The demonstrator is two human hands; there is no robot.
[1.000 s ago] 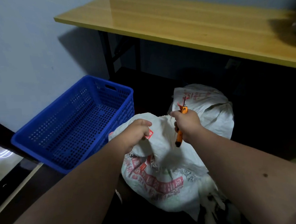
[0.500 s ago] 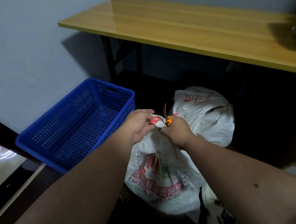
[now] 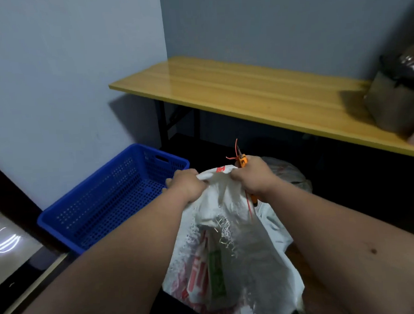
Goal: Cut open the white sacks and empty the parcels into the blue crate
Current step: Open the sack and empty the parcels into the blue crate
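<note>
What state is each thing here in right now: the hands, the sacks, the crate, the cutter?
Left hand: gripping the sack's top edge.
Right hand: gripping the sack's edge along with the orange cutter.
White sack: held up by its top, hanging.
Second sack: lying behind, partly hidden.
Blue crate: upright, no parcels visible inside.
Red tie: caught at the cutter's tip.

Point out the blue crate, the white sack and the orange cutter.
blue crate [image 3: 102,213], head view, perforated floor.
white sack [image 3: 234,259], head view, printed front.
orange cutter [image 3: 243,160], head view, tip above the right hand.

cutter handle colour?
Orange; the cutter shows in the right hand, head view.
</note>
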